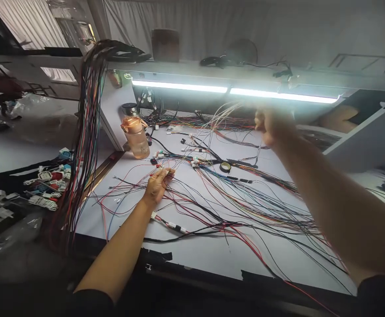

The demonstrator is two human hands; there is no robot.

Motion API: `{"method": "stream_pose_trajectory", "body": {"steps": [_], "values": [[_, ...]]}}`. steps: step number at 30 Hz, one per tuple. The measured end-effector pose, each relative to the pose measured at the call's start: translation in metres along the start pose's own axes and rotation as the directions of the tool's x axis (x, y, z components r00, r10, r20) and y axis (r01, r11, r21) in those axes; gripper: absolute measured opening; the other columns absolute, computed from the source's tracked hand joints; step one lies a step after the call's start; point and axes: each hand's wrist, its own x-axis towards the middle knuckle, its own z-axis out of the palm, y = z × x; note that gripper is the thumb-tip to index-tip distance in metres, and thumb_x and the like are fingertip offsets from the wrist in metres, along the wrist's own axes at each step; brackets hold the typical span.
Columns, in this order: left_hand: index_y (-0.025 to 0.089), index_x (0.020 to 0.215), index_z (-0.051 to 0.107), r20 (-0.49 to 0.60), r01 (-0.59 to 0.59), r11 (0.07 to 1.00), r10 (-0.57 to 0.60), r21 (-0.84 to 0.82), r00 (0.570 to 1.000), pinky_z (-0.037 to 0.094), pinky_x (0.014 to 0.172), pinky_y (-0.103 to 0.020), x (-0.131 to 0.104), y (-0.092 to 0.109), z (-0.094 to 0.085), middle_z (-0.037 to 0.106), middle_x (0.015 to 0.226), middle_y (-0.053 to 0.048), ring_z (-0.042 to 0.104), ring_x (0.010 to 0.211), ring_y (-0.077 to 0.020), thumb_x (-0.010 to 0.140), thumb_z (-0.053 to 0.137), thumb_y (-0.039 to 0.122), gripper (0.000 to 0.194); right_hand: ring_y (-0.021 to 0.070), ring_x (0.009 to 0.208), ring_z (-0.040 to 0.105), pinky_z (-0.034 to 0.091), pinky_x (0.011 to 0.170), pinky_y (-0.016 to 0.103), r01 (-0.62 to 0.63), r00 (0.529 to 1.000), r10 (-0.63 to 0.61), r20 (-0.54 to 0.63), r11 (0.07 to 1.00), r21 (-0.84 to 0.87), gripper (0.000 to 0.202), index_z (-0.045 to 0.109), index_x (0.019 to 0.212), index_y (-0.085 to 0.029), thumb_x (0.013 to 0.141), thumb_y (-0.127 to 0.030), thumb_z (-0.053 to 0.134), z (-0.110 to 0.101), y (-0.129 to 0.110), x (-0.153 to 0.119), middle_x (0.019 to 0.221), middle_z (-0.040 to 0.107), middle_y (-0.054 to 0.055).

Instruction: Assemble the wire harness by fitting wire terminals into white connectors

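- A thin bundle of pale wires [212, 125] runs long-ways from the left hand [157, 182] up and rightward to the raised right hand [271, 127].
- Left hand rests on the white table [205, 251], fingers curled around the wire ends.
- Right hand is blurred, closed on the strands.
- Loose coloured wires sprawl everywhere; a tape roll [225, 167] and an orange bottle [135, 136] stand nearby under the strip light [232, 91].

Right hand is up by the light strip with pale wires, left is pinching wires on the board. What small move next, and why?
Probably draw the right hand back toward you. Its pale wires fan up loosely from the board while the left hand pins wires near the white connectors, so a gentle pull should straighten them. The right grip is blurred.
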Motion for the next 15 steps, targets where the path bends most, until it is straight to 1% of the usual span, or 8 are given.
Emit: {"method": "stream_pose_trajectory", "body": {"steps": [2, 4, 7, 10, 11, 12, 13, 15], "values": [[0.014, 0.089, 0.067, -0.038, 0.0, 0.996, -0.004, -0.09, 0.999, 0.045, 0.102, -0.038, 0.001, 0.004, -0.002, 0.068, 0.1, -0.008, 0.064, 0.1, -0.0191, 0.083, 0.07, 0.032, 0.019, 0.0028, 0.042, 0.023, 0.014, 0.049, 0.031, -0.081, 0.992, 0.079, 0.102, 0.996, 0.024, 0.014, 0.066, 0.081, -0.01, 0.086, -0.016, 0.054, -0.011, 0.015, -0.009, 0.048, 0.032, -0.009], [0.015, 0.089, 0.065, -0.073, -0.003, 0.987, -0.009, -0.158, 0.997, 0.045, 0.103, -0.037, 0.002, 0.006, -0.004, 0.068, 0.103, -0.008, 0.064, 0.103, -0.0186, 0.087, 0.066, 0.029, 0.014, 0.004, 0.047, 0.03, 0.019, 0.05, 0.03, -0.105, 0.941, 0.123, 0.315, 0.992, -0.073, 0.012, 0.069, 0.083, -0.012, 0.084, -0.019, 0.059, -0.023, 0.029, -0.021, 0.053, 0.04, -0.006], [0.014, 0.088, 0.064, -0.106, -0.005, 0.975, -0.019, -0.22, 0.994, 0.045, 0.104, -0.037, 0.004, 0.007, -0.005, 0.068, 0.104, -0.009, 0.063, 0.105, -0.0187, 0.089, 0.063, 0.025, 0.01, 0.007, 0.06, 0.043, 0.03, 0.058, 0.027, -0.073, 0.742, 0.272, 0.612, 0.941, -0.33, 0.02, 0.072, 0.085, -0.016, 0.081, -0.034, 0.065, -0.044, 0.047, -0.035, 0.067, 0.054, 0.001], [0.014, 0.086, 0.064, -0.135, -0.009, 0.968, -0.025, -0.249, 0.991, 0.045, 0.104, -0.036, 0.006, 0.005, -0.004, 0.068, 0.101, -0.009, 0.063, 0.106, -0.0187, 0.09, 0.06, 0.02, 0.009, 0.0112, 0.068, 0.051, 0.037, 0.065, 0.027, 0.005, 0.511, 0.45, 0.732, 0.85, -0.526, 0.034, 0.072, 0.087, -0.021, 0.08, -0.052, 0.061, -0.061, 0.06, -0.046, 0.076, 0.061, 0.004], [0.013, 0.086, 0.064, -0.143, -0.009, 0.968, -0.028, -0.253, 0.989, 0.046, 0.104, -0.036, 0.007, 0.005, -0.003, 0.068, 0.101, -0.009, 0.063, 0.106, -0.0189, 0.09, 0.059, 0.019, 0.009, 0.0127, 0.07, 0.053, 0.039, 0.067, 0.027, 0.043, 0.456, 0.484, 0.746, 0.826, -0.562, 0.037, 0.073, 0.086, -0.022, 0.079, -0.055, 0.06, -0.066, 0.063, -0.05, 0.077, 0.062, 0.004], [0.013, 0.086, 0.065, -0.151, -0.009, 0.967, -0.03, -0.254, 0.988, 0.046, 0.103, -0.036, 0.007, 0.004, -0.003, 0.068, 0.101, -0.009, 0.063, 0.106, -0.0191, 0.091, 0.059, 0.018, 0.009, 0.0142, 0.072, 0.055, 0.041, 0.069, 0.027, 0.085, 0.429, 0.507, 0.747, 0.801, -0.592, 0.039, 0.073, 0.084, -0.022, 0.078, -0.058, 0.059, -0.07, 0.065, -0.053, 0.077, 0.063, 0.004], [0.013, 0.086, 0.065, -0.158, -0.01, 0.967, -0.031, -0.253, 0.987, 0.046, 0.103, -0.036, 0.008, 0.004, -0.003, 0.068, 0.101, -0.009, 0.063, 0.106, -0.0193, 0.091, 0.058, 0.017, 0.01, 0.0159, 0.074, 0.057, 0.043, 0.071, 0.028, 0.125, 0.429, 0.523, 0.737, 0.773, -0.622, 0.041, 0.073, 0.083, -0.022, 0.078, -0.06, 0.059, -0.075, 0.067, -0.057, 0.077, 0.064, 0.005], [0.012, 0.086, 0.065, -0.171, -0.013, 0.969, -0.03, -0.246, 0.985, 0.046, 0.103, -0.035, 0.009, 0.003, -0.003, 0.067, 0.103, -0.01, 0.063, 0.107, -0.0194, 0.091, 0.057, 0.016, 0.01, 0.0187, 0.077, 0.06, 0.045, 0.074, 0.03, 0.193, 0.502, 0.534, 0.681, 0.698, -0.69, 0.045, 0.074, 0.081, -0.022, 0.077, -0.063, 0.056, -0.084, 0.07, -0.064, 0.075, 0.065, 0.005]]}}
